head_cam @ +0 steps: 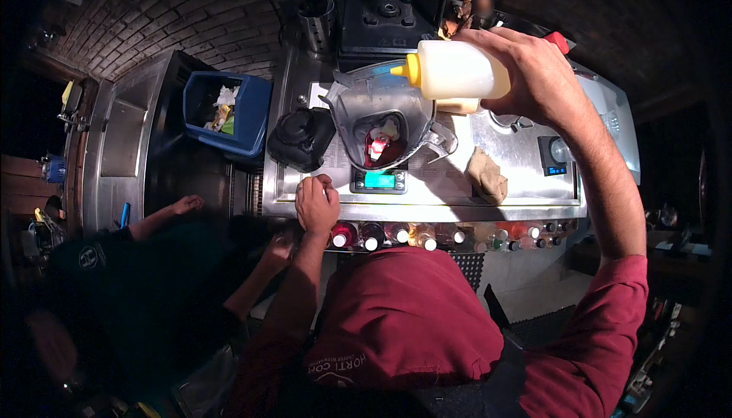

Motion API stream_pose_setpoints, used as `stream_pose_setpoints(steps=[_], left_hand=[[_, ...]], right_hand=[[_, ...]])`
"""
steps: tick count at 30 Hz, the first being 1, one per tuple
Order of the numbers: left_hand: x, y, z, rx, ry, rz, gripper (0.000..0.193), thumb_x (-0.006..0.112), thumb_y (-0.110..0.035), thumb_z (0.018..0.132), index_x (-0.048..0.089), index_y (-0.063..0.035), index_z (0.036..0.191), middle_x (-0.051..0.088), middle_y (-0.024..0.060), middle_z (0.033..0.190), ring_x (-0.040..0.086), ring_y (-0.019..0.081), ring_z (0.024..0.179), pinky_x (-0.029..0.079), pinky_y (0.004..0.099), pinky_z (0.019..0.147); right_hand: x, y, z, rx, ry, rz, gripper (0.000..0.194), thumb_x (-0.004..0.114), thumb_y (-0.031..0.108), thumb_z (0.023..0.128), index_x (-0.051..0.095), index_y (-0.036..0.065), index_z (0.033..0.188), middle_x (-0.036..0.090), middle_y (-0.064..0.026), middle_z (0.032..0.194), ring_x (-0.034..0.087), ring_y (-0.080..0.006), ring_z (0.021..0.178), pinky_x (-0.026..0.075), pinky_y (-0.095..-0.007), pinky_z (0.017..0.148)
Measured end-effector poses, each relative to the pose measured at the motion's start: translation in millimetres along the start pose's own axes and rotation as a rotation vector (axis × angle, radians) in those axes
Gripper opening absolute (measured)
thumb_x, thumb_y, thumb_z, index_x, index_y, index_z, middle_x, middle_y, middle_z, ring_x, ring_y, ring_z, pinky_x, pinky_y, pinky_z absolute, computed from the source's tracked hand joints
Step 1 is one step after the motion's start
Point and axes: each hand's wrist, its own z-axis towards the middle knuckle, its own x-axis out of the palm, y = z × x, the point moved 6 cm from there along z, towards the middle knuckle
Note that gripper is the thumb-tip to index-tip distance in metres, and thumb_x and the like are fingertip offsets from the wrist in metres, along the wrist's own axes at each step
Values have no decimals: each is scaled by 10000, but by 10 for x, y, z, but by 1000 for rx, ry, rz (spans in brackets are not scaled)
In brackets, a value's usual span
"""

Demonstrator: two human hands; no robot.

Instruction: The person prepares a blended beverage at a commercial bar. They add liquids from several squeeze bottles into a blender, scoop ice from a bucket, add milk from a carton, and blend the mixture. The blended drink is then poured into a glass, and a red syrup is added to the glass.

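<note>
My right hand [529,72] grips a clear plastic squeeze bottle [460,69] of pale liquid, held on its side. Its yellow nozzle [409,71] points left above the open mouth of a clear blender jar [349,109]; I see no stream from the tip. Dark red liquid and pale pieces lie at the jar's bottom. The jar appears to stand on a digital kitchen scale [379,182] with a lit green display. Loosely curled, with nothing visible in it, my left hand [318,203] is at the counter's front edge, left of the scale.
A black blender lid [302,139] lies left of the jar, near a blue waste bin [251,115]. Right are a folded tan cloth [486,176] and a small black scale [552,156]. Several capped bottles [423,236] line the counter's front. A co-worker's hand [187,204] is at left.
</note>
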Motion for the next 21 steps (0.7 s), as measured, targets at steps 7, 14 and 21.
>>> stream_pose_setpoints(steps=[7,14,21], left_hand=[[-16,-13,1,-25,12,-2,125,646,-130,839,592,-64,930,591,116,960,608,345,971,476,486,850],[-14,-9,6,-44,42,-7,127,642,-125,837,604,-74,947,597,103,967,610,339,984,478,482,858],[-16,-6,16,-10,18,-10,128,643,-127,839,592,-60,936,587,129,946,611,355,962,481,496,839]], right_hand=[[-63,174,8,-273,-72,-347,634,816,128,785,637,174,1392,715,-89,1227,728,-253,1061,566,-384,1002],[-10,130,35,-244,-34,-317,520,719,56,859,660,163,1364,733,-84,1175,732,-247,1040,580,-374,950],[33,-12,57,-99,-45,-275,692,879,177,721,646,173,1372,732,-83,1186,731,-251,1053,590,-372,960]])
